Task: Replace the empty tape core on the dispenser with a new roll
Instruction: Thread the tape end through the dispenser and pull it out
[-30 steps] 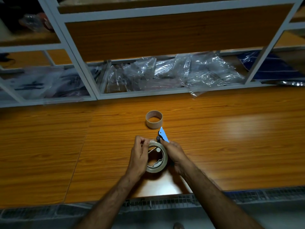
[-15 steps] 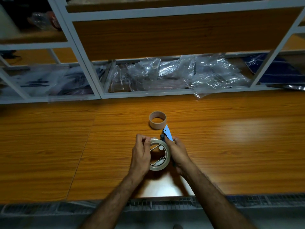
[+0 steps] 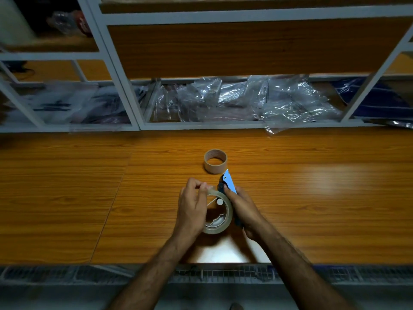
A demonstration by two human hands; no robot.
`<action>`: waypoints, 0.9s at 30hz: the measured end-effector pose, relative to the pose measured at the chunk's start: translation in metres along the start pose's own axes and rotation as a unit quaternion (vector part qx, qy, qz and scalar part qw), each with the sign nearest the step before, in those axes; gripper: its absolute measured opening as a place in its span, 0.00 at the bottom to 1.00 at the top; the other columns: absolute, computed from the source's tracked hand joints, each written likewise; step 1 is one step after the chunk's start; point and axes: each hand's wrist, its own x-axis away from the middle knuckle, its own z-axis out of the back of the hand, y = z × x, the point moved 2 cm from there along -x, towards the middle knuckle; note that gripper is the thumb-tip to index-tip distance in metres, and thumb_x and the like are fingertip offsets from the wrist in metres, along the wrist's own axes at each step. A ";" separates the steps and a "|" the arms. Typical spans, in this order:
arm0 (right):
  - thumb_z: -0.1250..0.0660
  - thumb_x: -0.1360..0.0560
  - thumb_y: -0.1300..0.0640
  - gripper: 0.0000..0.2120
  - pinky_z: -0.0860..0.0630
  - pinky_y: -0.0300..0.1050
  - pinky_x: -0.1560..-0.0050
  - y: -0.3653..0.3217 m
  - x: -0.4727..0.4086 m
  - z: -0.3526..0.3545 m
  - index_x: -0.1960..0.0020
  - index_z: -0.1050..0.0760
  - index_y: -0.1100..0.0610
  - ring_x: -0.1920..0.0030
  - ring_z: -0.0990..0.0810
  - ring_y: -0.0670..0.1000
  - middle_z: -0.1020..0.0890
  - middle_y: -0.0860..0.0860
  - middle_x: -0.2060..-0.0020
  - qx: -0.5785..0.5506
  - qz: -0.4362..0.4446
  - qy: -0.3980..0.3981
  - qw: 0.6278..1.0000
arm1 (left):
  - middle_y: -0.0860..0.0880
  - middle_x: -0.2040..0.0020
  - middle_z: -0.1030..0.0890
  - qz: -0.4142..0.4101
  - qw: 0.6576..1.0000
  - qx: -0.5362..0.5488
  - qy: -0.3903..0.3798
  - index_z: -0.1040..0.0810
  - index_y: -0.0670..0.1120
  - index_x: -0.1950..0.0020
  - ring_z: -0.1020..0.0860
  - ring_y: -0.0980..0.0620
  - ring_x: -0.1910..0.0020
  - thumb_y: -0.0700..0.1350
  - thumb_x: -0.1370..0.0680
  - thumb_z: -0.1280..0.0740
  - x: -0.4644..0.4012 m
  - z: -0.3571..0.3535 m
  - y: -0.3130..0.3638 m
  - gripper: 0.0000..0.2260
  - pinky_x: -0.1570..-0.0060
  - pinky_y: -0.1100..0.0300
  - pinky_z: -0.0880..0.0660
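Near the front edge of the surface (image 3: 312, 198), the left hand (image 3: 192, 206) had shifted from gripping the new roll's (image 3: 220, 217) rim to pinching at its top, apparently the loose tape end. The right hand (image 3: 243, 209) stayed wrapped round the dispenser (image 3: 229, 182), the roll seated on it. The empty core (image 3: 215, 161) remained just beyond, apart. The swap looked done; threading the tape seemed to be what was left.

Right hand (image 3: 244, 211) gripped blue dispenser (image 3: 229, 182) carrying new tape roll (image 3: 220, 217). Left hand (image 3: 192, 206) pinched at roll's upper edge. Empty core (image 3: 215, 161) stood just beyond on wooden table (image 3: 67, 186).
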 end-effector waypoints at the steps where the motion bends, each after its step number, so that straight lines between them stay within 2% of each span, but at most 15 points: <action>1: 0.31 0.21 0.40 0.20 0.26 0.43 0.60 0.001 0.001 0.000 0.40 0.21 0.56 0.57 0.20 0.48 0.17 0.49 0.57 0.011 0.008 -0.002 1.000 | 0.56 0.55 0.20 -0.011 0.999 -0.030 -0.009 0.26 0.53 0.53 0.23 0.52 0.50 0.52 0.17 0.40 -0.003 0.002 0.003 0.08 0.51 0.47 0.23; 4: 0.30 0.22 0.41 0.21 0.21 0.46 0.53 0.001 0.004 -0.003 0.39 0.22 0.57 0.52 0.17 0.49 0.14 0.53 0.50 0.020 0.014 0.009 1.000 | 0.58 0.57 0.21 -0.020 0.995 -0.091 -0.035 0.24 0.53 0.55 0.25 0.52 0.50 0.54 0.19 0.39 -0.010 0.004 0.011 0.09 0.47 0.45 0.26; 7: 0.29 0.31 0.33 0.33 0.18 0.55 0.47 0.002 0.005 -0.010 0.40 0.22 0.58 0.50 0.14 0.56 0.13 0.60 0.47 0.017 0.009 0.033 0.999 | 0.58 0.61 0.19 0.013 0.995 -0.086 -0.058 0.21 0.53 0.57 0.20 0.53 0.55 0.59 0.23 0.38 -0.011 0.004 0.016 0.12 0.49 0.41 0.23; 8: 0.28 0.31 0.34 0.32 0.18 0.57 0.46 0.005 0.004 -0.012 0.40 0.22 0.59 0.48 0.13 0.58 0.13 0.60 0.46 0.015 0.006 0.042 0.999 | 0.57 0.62 0.18 0.025 0.994 -0.080 -0.072 0.20 0.53 0.57 0.19 0.54 0.58 0.60 0.24 0.37 -0.010 0.003 0.017 0.12 0.51 0.42 0.22; 10: 0.27 0.25 0.41 0.23 0.17 0.56 0.44 0.006 0.002 -0.012 0.39 0.22 0.59 0.44 0.14 0.59 0.13 0.59 0.46 0.021 -0.003 0.054 0.998 | 0.55 0.63 0.16 0.048 0.992 -0.071 -0.091 0.19 0.52 0.58 0.17 0.56 0.61 0.56 0.24 0.34 -0.008 0.000 0.018 0.11 0.56 0.49 0.20; 12: 0.27 0.22 0.47 0.19 0.17 0.55 0.44 0.008 0.001 -0.011 0.39 0.23 0.58 0.44 0.14 0.57 0.13 0.58 0.46 0.026 -0.017 0.065 0.997 | 0.54 0.63 0.16 0.066 0.991 -0.073 -0.094 0.17 0.50 0.58 0.17 0.57 0.62 0.51 0.22 0.31 -0.009 0.000 0.021 0.08 0.61 0.59 0.22; 14: 0.27 0.22 0.49 0.18 0.18 0.52 0.47 0.009 0.001 -0.010 0.38 0.25 0.58 0.47 0.14 0.54 0.14 0.57 0.46 0.042 -0.020 0.063 0.997 | 0.54 0.63 0.15 0.081 0.988 -0.088 -0.095 0.16 0.50 0.58 0.18 0.58 0.62 0.49 0.22 0.30 -0.010 0.002 0.023 0.07 0.65 0.67 0.27; 19: 0.28 0.22 0.48 0.20 0.21 0.48 0.52 0.011 0.006 -0.011 0.37 0.28 0.57 0.51 0.18 0.51 0.16 0.57 0.44 0.067 -0.007 0.055 0.996 | 0.54 0.66 0.14 0.161 0.982 -0.053 -0.088 0.15 0.48 0.62 0.15 0.57 0.62 0.47 0.24 0.29 -0.018 0.000 0.022 0.08 0.57 0.58 0.19; 22: 0.28 0.22 0.47 0.19 0.22 0.45 0.54 0.010 0.009 -0.010 0.38 0.28 0.57 0.50 0.17 0.51 0.16 0.56 0.45 0.055 0.000 0.077 0.996 | 0.51 0.68 0.14 0.187 0.978 -0.019 -0.091 0.15 0.46 0.64 0.14 0.55 0.64 0.46 0.24 0.29 -0.023 -0.004 0.024 0.10 0.56 0.58 0.19; 24: 0.29 0.21 0.46 0.19 0.22 0.43 0.56 0.006 0.013 -0.007 0.38 0.28 0.56 0.51 0.17 0.50 0.17 0.53 0.47 0.054 -0.005 0.080 0.995 | 0.48 0.67 0.13 0.216 0.973 0.015 -0.086 0.16 0.45 0.64 0.15 0.54 0.66 0.46 0.24 0.29 -0.023 -0.005 0.025 0.10 0.59 0.60 0.20; 27: 0.30 0.20 0.45 0.20 0.22 0.43 0.56 0.007 0.014 -0.002 0.36 0.29 0.56 0.49 0.17 0.51 0.17 0.54 0.45 0.061 -0.006 0.078 0.995 | 0.43 0.64 0.13 0.255 0.961 0.054 -0.093 0.17 0.42 0.61 0.18 0.55 0.72 0.43 0.22 0.29 -0.025 -0.006 0.025 0.08 0.70 0.66 0.25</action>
